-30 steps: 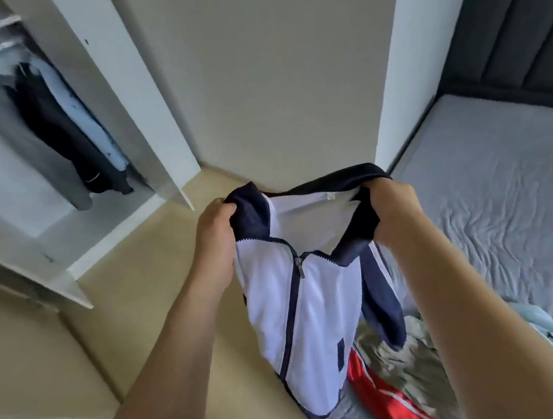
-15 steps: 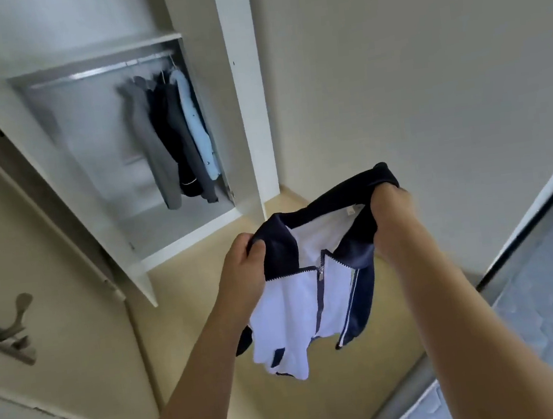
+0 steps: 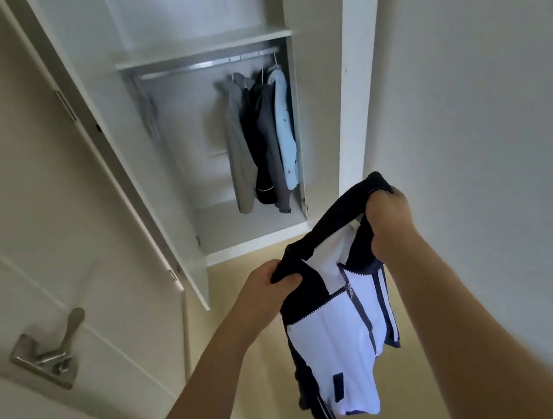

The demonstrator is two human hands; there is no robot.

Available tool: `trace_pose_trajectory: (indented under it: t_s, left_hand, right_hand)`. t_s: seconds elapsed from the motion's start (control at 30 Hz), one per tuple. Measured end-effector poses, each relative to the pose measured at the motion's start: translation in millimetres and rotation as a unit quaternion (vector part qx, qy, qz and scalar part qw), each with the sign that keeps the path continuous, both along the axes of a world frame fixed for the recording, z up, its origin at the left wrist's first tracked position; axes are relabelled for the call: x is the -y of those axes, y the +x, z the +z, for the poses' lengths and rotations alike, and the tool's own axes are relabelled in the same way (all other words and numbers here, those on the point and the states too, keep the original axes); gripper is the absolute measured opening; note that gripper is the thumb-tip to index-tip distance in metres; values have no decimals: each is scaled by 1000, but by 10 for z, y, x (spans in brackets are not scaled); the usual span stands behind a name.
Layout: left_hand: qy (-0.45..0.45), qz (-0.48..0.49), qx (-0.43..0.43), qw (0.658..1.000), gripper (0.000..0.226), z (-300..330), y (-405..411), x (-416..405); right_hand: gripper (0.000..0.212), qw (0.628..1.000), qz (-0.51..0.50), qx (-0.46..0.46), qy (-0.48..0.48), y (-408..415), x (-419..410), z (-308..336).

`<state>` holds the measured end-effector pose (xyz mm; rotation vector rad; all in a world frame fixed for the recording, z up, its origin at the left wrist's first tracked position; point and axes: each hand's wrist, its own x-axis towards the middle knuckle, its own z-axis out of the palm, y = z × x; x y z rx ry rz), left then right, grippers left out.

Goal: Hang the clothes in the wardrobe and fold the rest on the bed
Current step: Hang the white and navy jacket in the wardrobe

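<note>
1. My left hand [image 3: 266, 284] grips the dark navy shoulder of a white and navy zip jacket [image 3: 337, 333], fingers curled into the cloth with the thumb on top.
2. My right hand [image 3: 386, 217] is clenched round the other side of the jacket's navy collar, held higher than the left, so the collar band stretches on a slant between my two fists.
3. The jacket hangs free in the air below both hands, its white front facing me, the zip partly closed and the pull showing near the collar (a dark sleeve with white stripes trails down at the bottom edge of the view).
4. Under the jacket lies a pale yellowish floor [image 3: 241, 272].
5. To my left stands a cream door [image 3: 47, 235] with a metal lever handle [image 3: 48, 352].
6. Ahead, the white wardrobe [image 3: 345, 98] stands open, its door [image 3: 131, 157] swung out to the left.
7. Inside it, a metal rail [image 3: 203, 65] runs under a shelf, and four hung garments [image 3: 264, 141] crowd its right end on hangers: grey, black, dark grey and pale blue, touching one another.
8. A plain off-white wall [image 3: 478, 83] fills the right side, beyond my right arm.
</note>
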<state>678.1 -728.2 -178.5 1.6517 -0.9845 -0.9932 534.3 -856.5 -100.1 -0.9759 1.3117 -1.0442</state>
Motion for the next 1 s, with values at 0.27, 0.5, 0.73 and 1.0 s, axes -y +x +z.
trace_pose_trajectory:
  t_s: [0.27,0.5,0.73,1.0]
  left_hand:
    - [35,-61,14,997,28,-274,853,1127]
    - [30,-39,13,999,26,-368,1946,2170]
    - [58,-28,13,998,18,-367,2839,3184]
    - [123,-14,-1,992,33,-311,3837,4260]
  right_hand:
    - [12,995,50,-32,77,1008,1081,-129]
    - [19,987,108,-112,41,2052,2153,-98]
    - [27,978,151,-135,42,2962,3117,-62]
    - [33,965,224,-98,96,4106,4352,-189]
